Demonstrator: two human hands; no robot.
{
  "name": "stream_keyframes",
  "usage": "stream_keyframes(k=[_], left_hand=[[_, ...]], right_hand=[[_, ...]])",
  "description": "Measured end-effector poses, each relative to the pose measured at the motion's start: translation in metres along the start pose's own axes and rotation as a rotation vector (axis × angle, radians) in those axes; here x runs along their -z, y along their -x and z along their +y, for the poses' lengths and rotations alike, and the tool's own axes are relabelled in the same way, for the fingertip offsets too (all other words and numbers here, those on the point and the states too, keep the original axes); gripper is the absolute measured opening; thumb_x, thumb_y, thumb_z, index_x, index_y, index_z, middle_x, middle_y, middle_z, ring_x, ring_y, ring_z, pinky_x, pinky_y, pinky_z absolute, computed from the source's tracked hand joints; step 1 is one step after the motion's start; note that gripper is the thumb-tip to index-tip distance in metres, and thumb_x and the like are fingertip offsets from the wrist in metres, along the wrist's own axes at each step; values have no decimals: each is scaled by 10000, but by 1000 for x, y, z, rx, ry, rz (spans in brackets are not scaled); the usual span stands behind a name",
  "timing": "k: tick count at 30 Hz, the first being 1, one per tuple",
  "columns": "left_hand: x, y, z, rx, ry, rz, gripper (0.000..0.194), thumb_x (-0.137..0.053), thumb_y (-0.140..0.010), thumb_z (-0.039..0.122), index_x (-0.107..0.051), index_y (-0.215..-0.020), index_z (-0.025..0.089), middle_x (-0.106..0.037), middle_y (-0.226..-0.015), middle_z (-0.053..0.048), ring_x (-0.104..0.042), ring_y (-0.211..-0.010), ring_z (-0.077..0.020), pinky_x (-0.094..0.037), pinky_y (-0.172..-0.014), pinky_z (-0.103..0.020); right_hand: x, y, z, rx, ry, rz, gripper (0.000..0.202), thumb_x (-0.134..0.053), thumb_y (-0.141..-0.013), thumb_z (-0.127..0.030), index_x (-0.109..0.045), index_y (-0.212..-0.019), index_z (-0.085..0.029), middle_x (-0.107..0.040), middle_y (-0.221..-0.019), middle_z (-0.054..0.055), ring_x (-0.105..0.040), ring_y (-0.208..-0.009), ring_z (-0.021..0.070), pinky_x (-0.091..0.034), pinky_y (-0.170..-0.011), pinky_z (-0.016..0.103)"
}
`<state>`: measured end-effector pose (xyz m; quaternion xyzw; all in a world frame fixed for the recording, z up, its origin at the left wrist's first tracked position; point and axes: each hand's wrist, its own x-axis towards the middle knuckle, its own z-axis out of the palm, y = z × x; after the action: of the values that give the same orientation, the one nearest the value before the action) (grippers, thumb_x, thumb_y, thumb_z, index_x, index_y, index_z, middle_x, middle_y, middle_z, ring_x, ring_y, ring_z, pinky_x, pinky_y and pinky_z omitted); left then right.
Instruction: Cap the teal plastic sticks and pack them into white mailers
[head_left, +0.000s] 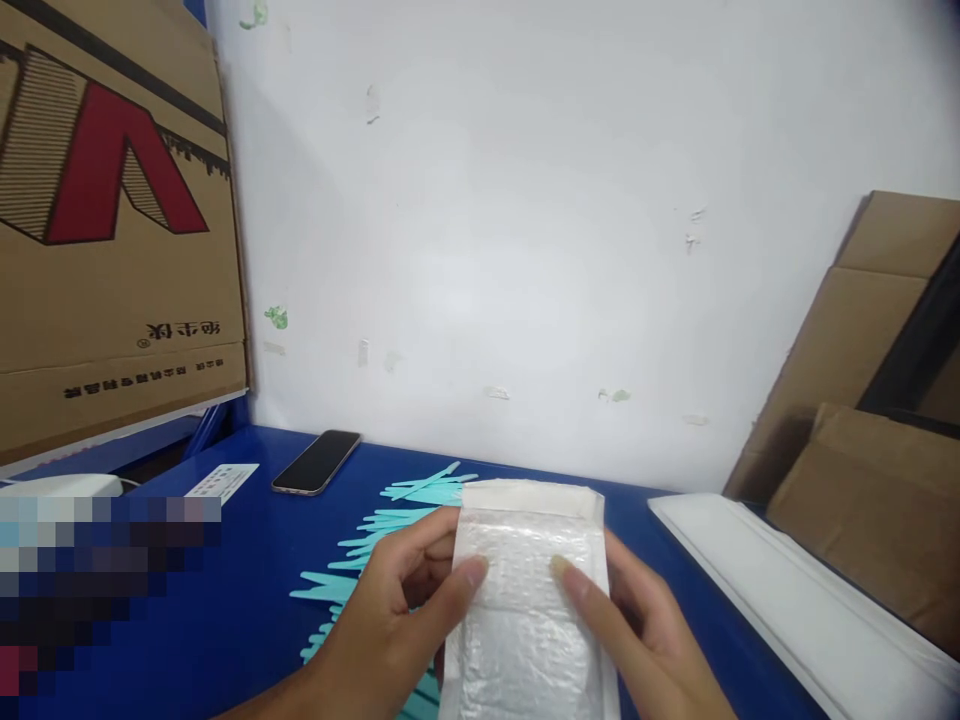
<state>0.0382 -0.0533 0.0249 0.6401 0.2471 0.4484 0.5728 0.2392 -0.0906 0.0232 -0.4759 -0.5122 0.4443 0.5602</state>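
A white padded bubble mailer [532,650] is held upright at the lower middle, its folded top edge facing away from me. My left hand [420,590] grips its left side, thumb on the near face and fingers behind. On the right side my right hand [637,610] holds it the same way, thumb pressed on the near face. Behind the mailer and my left hand lies a row of thin turquoise sticks [322,583], partly covered. What the mailer contains, if anything, cannot be seen.
A phone [319,463] and a white printed card [225,483] lie on the blue table [247,590]. More white mailers [787,600] lie at right beside brown cardboard [870,510]. A big carton [120,220] stands at left, and a white wall [510,220] rises behind.
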Motion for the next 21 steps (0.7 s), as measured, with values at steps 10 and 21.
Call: stream_keyframes(k=[10,21], left_hand=[[10,0,-15,33,27,7,417,-639,-944,421,-578,-1319,248,-714,-816,-13,-587,-587,-131,-457,-507,-211],[10,2,-27,59,33,0,422,-599,-966,441,-541,-1356,288,-718,-829,-10,-644,-668,-156,-493,-543,-226]], right_hand=[[12,-20,-1,139,32,33,425,-766,-783,-550,-637,-1045,-241,-646,-691,-21,-590,-623,178,-467,-595,279],[21,-17,2,272,257,-62,305,-639,-911,-493,-747,-1044,-240,-726,-810,24,-648,-739,235,-501,-624,283]])
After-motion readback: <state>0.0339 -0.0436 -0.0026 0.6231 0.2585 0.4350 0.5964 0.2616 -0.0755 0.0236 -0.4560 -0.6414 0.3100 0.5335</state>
